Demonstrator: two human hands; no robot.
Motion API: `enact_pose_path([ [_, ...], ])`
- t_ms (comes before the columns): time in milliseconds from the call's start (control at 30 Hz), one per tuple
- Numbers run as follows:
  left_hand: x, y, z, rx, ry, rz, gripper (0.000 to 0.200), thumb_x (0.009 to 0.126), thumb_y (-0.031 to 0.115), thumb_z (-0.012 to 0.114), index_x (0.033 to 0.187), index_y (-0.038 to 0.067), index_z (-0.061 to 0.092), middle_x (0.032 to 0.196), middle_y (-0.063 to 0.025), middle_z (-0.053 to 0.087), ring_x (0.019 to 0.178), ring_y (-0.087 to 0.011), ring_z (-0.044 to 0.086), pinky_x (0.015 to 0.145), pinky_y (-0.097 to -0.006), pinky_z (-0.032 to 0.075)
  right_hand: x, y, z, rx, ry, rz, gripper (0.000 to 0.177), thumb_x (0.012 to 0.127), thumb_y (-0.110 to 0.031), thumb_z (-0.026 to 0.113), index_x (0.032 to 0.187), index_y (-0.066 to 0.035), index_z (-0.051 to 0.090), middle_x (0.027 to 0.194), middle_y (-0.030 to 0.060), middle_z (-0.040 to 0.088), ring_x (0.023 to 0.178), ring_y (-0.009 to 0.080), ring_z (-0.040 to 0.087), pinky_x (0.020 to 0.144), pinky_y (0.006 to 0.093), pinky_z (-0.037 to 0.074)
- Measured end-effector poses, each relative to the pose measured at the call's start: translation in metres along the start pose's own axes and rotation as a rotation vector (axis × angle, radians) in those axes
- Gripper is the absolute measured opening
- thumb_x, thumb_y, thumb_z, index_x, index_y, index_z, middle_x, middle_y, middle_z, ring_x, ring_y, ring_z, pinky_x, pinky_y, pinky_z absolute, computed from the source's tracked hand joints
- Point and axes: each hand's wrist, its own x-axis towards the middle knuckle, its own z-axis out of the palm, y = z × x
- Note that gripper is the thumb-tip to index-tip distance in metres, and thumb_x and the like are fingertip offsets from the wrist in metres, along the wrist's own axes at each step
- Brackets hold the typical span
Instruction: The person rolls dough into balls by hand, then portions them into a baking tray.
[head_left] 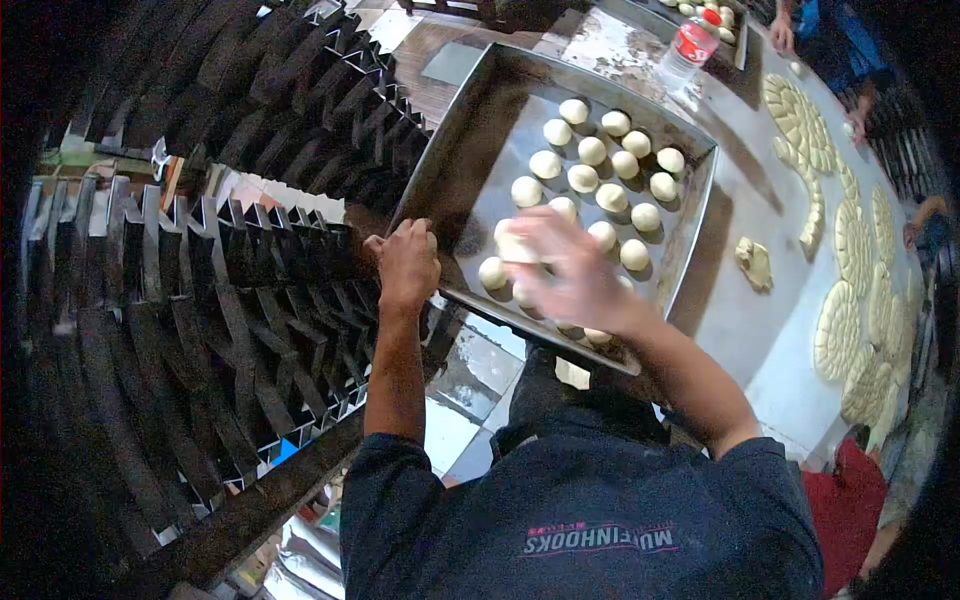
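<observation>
The person stands at the near edge of a steel table with a metal tray pulled in front of them. The tray sits skewed. One corner points away towards the far left, and its sides run slantwise to the table's edge. From here it looks nearly square, so I cannot tell which is its long axis.

The left hand is clenched on the tray's left rim, near the near-left corner, with the fingers wrapped over the lip. The right hand is over the near part of the tray and blurred. Whether its fingers grasp anything I cannot tell.

Round dough balls lie in slanting rows across the tray's far and right parts. Beyond the right rim, a dough lump lies on the table. Flattened dough rounds overlap along the table's right edge. A water bottle stands past the tray's far corner, and dark stacked racks stand to the left.
</observation>
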Motion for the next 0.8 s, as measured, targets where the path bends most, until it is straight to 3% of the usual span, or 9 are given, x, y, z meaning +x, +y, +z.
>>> enact_pose_path([
  [133, 0.004, -0.011, -0.002, 0.047, -0.173, -0.055, 0.045, 0.075, 0.009, 0.068, 0.12, 0.009, 0.064, 0.113, -0.0153, 0.067, 0.108, -0.0327, 0.063, 0.094, -0.0498, 0.042, 0.008, 0.055, 0.082, -0.466, -0.478, -0.076, 0.034, 0.081, -0.024, 0.068, 0.107, -0.003, 0.062, 0.107, 0.0121, 0.06, 0.117, 0.0293, 0.053, 0.106, 0.0616, 0.036],
  [167, 0.007, -0.006, -0.008, 0.075, -0.245, -0.074, 0.048, 0.075, 0.01, 0.069, 0.122, 0.011, 0.063, 0.115, -0.0144, 0.067, 0.11, -0.0314, 0.063, 0.095, -0.0513, 0.04, -0.007, 0.061, 0.081, -0.501, -0.384, -0.136, 0.032, 0.08, -0.023, 0.068, 0.106, -0.004, 0.064, 0.109, 0.0106, 0.06, 0.121, 0.0289, 0.049, 0.105, 0.0688, 0.032],
  [267, 0.016, -0.001, -0.027, 0.109, -0.421, -0.042, 0.054, 0.083, 0.019, 0.065, 0.135, 0.014, 0.054, 0.123, -0.0157, 0.065, 0.117, -0.0343, 0.06, 0.096, -0.0593, 0.037, -0.051, 0.052, 0.011, -0.381, -0.106, -0.07, 0.028, 0.078, -0.019, 0.068, 0.1, -0.003, 0.066, 0.109, 0.0118, 0.063, 0.115, 0.03, 0.055, 0.105, 0.064, 0.034],
  [367, 0.037, 0.027, -0.017, 0.244, -0.289, -0.117, 0.073, 0.08, 0.037, 0.073, 0.139, 0.006, 0.045, 0.117, -0.0212, 0.064, 0.111, -0.0399, 0.061, 0.094, -0.0555, 0.044, -0.125, 0.049, -0.103, -0.45, 0.283, 0.119, 0.015, 0.075, -0.01, 0.068, 0.087, -0.003, 0.064, 0.091, 0.0134, 0.065, 0.097, 0.033, 0.061, 0.092, 0.0466, 0.046],
  [433, 0.055, 0.135, -0.034, 0.358, -0.066, -0.096, 0.072, 0.078, 0.038, 0.074, 0.138, 0.007, 0.046, 0.124, -0.0225, 0.058, 0.113, -0.0374, 0.059, 0.098, -0.0596, 0.039, -0.202, 0.07, -0.166, -0.616, 0.436, 0.376, 0.01, 0.073, -0.008, 0.066, 0.08, -0.005, 0.06, 0.084, 0.0105, 0.06, 0.082, 0.0303, 0.057, 0.08, 0.0438, 0.043],
  [533, 0.093, 0.283, 0.005, -0.132, 0.016, 0.367, 0.066, 0.079, 0.035, 0.077, 0.132, 0.006, 0.051, 0.122, -0.021, 0.058, 0.109, -0.0328, 0.062, 0.086, -0.0478, 0.051, -0.317, 0.085, -0.237, -0.738, 0.603, 0.631, 0.009, 0.074, -0.009, 0.064, 0.077, -0.007, 0.056, 0.076, 0.0089, 0.054, 0.076, 0.0298, 0.054, 0.074, 0.0432, 0.041],
  [600, 0.113, 0.399, 0.061, -0.647, -0.253, 0.628, 0.066, 0.079, 0.031, 0.082, 0.131, 0.004, 0.053, 0.124, -0.0186, 0.059, 0.102, -0.028, 0.064, 0.082, -0.0412, 0.054, -0.382, 0.08, -0.28, -0.781, 0.647, 0.733, 0.009, 0.074, -0.01, 0.064, 0.077, -0.008, 0.055, 0.075, 0.0088, 0.053, 0.075, 0.0297, 0.054, 0.073, 0.0434, 0.041],
  [700, 0.113, 0.573, 0.144, -0.847, -0.885, 0.433, 0.077, 0.08, 0.048, 0.078, 0.134, -0.001, 0.053, 0.123, -0.022, 0.061, 0.112, -0.028, 0.061, 0.089, -0.0396, 0.053, -0.456, 0.078, -0.312, -0.843, 0.762, 0.678, 0.01, 0.075, -0.011, 0.064, 0.077, -0.008, 0.054, 0.073, 0.009, 0.052, 0.074, 0.0299, 0.053, 0.071, 0.0447, 0.039],
  [800, 0.133, 0.676, 0.246, -0.233, -0.341, 0.464, 0.084, 0.072, 0.068, 0.072, 0.117, -0.003, 0.065, 0.113, -0.0226, 0.064, 0.103, -0.0365, 0.061, 0.088, -0.0454, 0.05, -0.491, 0.083, -0.326, -0.756, 0.895, 0.77, 0.011, 0.078, -0.015, 0.064, 0.078, -0.008, 0.055, 0.073, 0.0098, 0.051, 0.074, 0.0312, 0.053, 0.072, 0.046, 0.039],
])
